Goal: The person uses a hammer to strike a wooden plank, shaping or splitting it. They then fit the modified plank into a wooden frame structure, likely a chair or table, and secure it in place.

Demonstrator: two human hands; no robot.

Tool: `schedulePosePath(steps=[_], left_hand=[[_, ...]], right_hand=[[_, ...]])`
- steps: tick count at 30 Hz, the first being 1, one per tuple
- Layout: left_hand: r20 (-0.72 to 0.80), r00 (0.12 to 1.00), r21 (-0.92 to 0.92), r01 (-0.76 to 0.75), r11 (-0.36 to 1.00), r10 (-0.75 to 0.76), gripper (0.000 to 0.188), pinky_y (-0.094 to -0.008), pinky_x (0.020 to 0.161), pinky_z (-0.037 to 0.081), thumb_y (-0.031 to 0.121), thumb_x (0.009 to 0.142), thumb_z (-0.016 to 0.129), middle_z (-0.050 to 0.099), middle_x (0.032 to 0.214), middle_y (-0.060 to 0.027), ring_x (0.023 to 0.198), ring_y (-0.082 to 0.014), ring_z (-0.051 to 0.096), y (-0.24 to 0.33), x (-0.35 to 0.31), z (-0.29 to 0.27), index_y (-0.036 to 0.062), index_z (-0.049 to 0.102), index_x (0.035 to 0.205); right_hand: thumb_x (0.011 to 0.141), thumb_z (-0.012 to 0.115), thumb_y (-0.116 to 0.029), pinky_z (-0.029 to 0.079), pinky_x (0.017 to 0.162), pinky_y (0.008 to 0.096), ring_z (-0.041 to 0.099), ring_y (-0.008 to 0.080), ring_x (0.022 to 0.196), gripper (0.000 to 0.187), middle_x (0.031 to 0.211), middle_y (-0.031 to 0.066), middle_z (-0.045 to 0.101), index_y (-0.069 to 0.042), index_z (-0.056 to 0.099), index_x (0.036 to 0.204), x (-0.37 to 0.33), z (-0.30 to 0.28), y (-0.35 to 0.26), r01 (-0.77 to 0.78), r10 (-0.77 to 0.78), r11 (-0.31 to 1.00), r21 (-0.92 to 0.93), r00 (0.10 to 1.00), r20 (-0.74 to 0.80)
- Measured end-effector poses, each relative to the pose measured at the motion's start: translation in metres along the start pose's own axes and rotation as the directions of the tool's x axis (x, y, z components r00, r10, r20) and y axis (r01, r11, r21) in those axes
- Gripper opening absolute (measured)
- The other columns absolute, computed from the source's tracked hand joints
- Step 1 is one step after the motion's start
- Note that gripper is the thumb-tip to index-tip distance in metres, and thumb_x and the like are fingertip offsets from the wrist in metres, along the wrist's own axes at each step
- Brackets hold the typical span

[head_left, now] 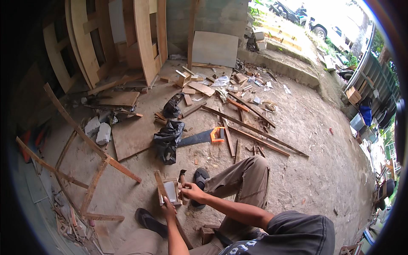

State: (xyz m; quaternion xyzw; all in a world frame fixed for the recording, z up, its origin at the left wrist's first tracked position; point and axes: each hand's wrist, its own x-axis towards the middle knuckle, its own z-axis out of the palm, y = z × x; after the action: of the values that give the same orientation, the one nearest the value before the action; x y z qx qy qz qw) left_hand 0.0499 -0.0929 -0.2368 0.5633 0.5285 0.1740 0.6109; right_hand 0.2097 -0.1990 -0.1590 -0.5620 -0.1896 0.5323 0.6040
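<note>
Between my feet stands a small wooden box frame (179, 196) with a pale white inside. A long wooden strip (160, 183) lies along its left side and runs back toward my lap. My left hand (168, 207) is closed round this strip near the box's near end. At the right side of the box, my right hand (194, 192) grips a hammer (183, 178) by its wooden handle. The dark hammer head points away from me, just beyond the box's far right corner. Whether the hammer touches the box I cannot tell.
Ahead lies a handsaw (199, 138) with an orange handle, partly under a black plastic bag (168, 142). Long wooden strips (255, 129) and offcuts litter the dirt floor. A nailed wooden frame (91, 187) stands at left, near white blocks (103, 134). Wooden panels (146, 42) lean behind.
</note>
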Motion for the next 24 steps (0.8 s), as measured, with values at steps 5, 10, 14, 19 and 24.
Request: schedulePosePath(steps=[5,10,14,19,24], left_hand=[[-0.017,1.0,-0.08,-0.011,0.997,0.01,0.052,-0.0292,0.032,0.033,0.053,0.099,0.043,0.043,0.049,-0.0016,0.034,-0.0137,0.043,-0.008,0.004,0.004,0.0027,0.055,0.096],[0.031,0.997,-0.007,0.071,0.997,-0.07,0.06,-0.0296,0.032,0.035,0.055,0.099,0.042,0.045,0.048,-0.0036,0.035,-0.0142,0.045,-0.022,0.014,0.002,0.0015,0.054,0.075],[-0.058,0.998,-0.057,-0.04,0.998,0.037,0.058,-0.0299,0.033,0.036,0.053,0.098,0.046,0.044,0.046,-0.003,0.034,-0.0141,0.046,-0.01,0.002,0.009,0.0024,0.053,0.07],[-0.043,0.979,-0.124,0.194,0.973,-0.2,0.059,-0.0286,0.033,0.037,0.054,0.095,0.052,0.045,0.049,-0.0028,0.035,-0.0137,0.046,-0.016,-0.009,0.003,0.0021,0.052,0.068],[-0.005,0.973,-0.028,0.229,0.973,-0.229,0.076,-0.0309,0.034,0.038,0.069,0.091,0.046,0.046,0.045,-0.0059,0.036,-0.0178,0.049,-0.039,-0.022,-0.014,0.0012,0.048,0.056]], right_hand=[[0.093,0.059,-0.014,0.049,0.055,0.0307,0.06,0.0145,0.071,0.061,0.088,0.008,0.057,-0.007,0.024,0.143,-0.016,0.031,-0.009,0.065,-0.11,0.978,-0.198,0.968,-0.227],[0.091,0.067,-0.031,0.047,0.059,0.0324,0.058,0.0161,0.072,0.065,0.086,0.0115,0.06,-0.003,0.036,0.14,-0.002,0.027,0.023,0.118,-0.342,0.85,-0.513,0.864,-0.368],[0.094,0.064,-0.036,0.042,0.053,0.0364,0.048,0.0131,0.06,0.041,0.068,0.0085,0.055,0.002,0.058,0.108,-0.004,0.045,0.007,0.175,-0.383,0.829,-0.531,0.87,-0.31],[0.098,0.057,-0.042,0.037,0.051,0.0356,0.039,0.0104,0.058,0.048,0.058,0.0051,0.043,0.003,0.056,0.083,-0.021,0.048,-0.001,0.019,-0.191,0.863,-0.505,0.938,-0.29],[0.098,0.055,-0.044,0.037,0.051,0.0351,0.04,0.0105,0.058,0.049,0.058,0.0048,0.044,0.003,0.055,0.083,-0.021,0.049,-0.008,0.028,-0.184,0.88,-0.474,0.94,-0.287]])
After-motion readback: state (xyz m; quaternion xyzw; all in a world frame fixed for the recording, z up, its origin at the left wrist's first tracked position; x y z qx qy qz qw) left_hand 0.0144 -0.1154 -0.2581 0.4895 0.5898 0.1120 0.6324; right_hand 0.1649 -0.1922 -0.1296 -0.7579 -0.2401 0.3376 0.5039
